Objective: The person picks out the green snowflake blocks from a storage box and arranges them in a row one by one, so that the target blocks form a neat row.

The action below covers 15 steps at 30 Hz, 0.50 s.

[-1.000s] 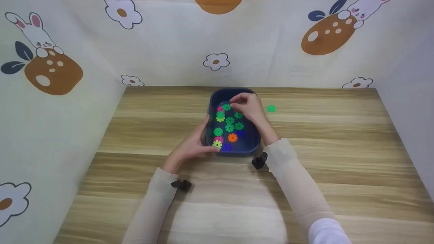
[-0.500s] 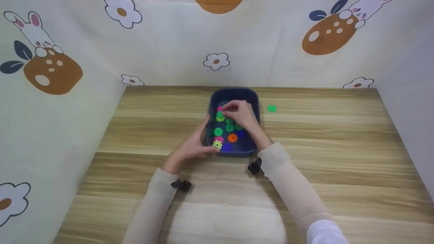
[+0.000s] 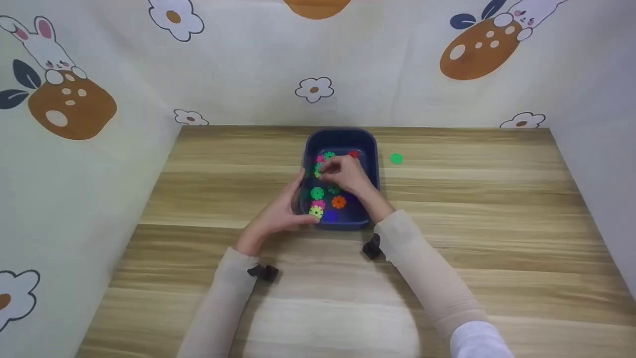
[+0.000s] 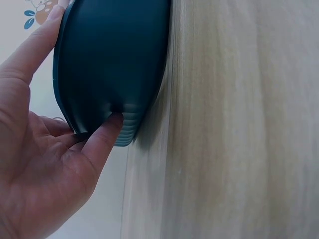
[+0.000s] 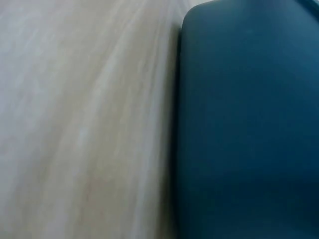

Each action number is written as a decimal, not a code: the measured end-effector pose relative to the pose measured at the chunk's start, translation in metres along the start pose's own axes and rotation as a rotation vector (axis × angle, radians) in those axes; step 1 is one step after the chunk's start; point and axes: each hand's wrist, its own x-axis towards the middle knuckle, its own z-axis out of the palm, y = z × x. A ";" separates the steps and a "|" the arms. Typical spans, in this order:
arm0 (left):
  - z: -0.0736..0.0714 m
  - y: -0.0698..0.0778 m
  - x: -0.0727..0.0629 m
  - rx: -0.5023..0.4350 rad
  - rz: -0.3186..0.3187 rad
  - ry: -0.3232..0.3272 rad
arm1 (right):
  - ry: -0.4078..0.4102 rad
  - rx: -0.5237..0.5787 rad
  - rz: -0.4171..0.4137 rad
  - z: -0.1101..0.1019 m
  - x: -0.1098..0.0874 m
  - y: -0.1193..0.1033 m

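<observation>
Dark blue is the tray [image 3: 352, 215], standing on the wood table [image 3: 174, 199], and the left hand [image 3: 276, 214] grips it: fingers along its left wall, thumb hooked at the rim. Just beside this thumb's tip, inside the tray, lies the yellow disc [image 3: 316, 213]. Green discs [image 3: 317, 193] lie between this thumb and the right fingertips. The orange disc [image 3: 339, 202] is to the near side of the right fingers. The right hand [image 3: 352, 178] is over the tray, its fingers bent, thumb and forefinger close together; whether they pinch a disc, I cannot tell. Behind its knuckles shows the red disc [image 3: 353, 154]. Well apart from the right fingers, outside the tray, is the lone disc [image 3: 396, 158], green too.

The step seems to be sorting by touch among the discs. To do it well, hold the tray firmly but without tilting, bring only two fingertips down, and take one disc by its notched edge, because overlapping ones may come together.
</observation>
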 end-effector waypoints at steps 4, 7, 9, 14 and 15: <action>0.000 0.001 -0.001 -0.006 0.000 0.003 | -0.067 -0.014 0.029 0.002 -0.001 -0.001; 0.000 0.000 -0.001 -0.012 0.003 0.003 | -0.121 -0.035 0.047 0.004 -0.001 -0.001; 0.000 0.000 -0.001 -0.008 0.007 0.004 | -0.156 -0.057 0.054 0.006 -0.001 -0.001; 0.000 -0.001 0.000 0.016 0.010 0.009 | -0.209 -0.160 0.057 0.011 -0.001 -0.001; 0.001 -0.001 0.001 0.019 0.013 0.009 | -0.218 -0.183 0.057 0.012 -0.001 -0.002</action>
